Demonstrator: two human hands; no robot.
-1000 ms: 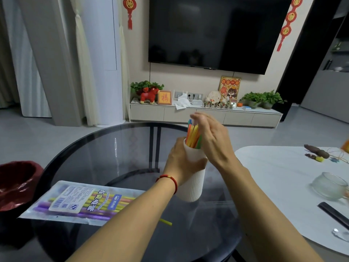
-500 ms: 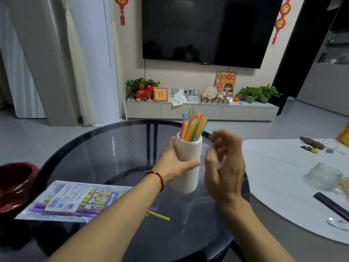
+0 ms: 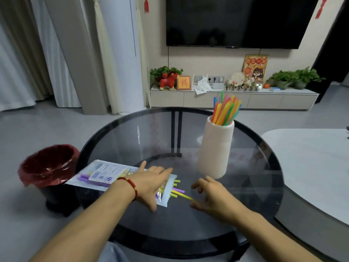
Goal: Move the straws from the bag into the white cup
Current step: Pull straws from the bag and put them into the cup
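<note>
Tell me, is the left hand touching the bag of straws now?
Touching. In the head view the left hand lies flat on the bag, pressing it onto the glass table.

One cup, one bag, one bin, two hands; five straw ends poke from the bag, center frame.

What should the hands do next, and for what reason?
Probably the right hand should pinch the yellow straw sticking out of the bag and pull it free: its fingertips are already at the tip, while the left hand lies flat on the bag.
</note>
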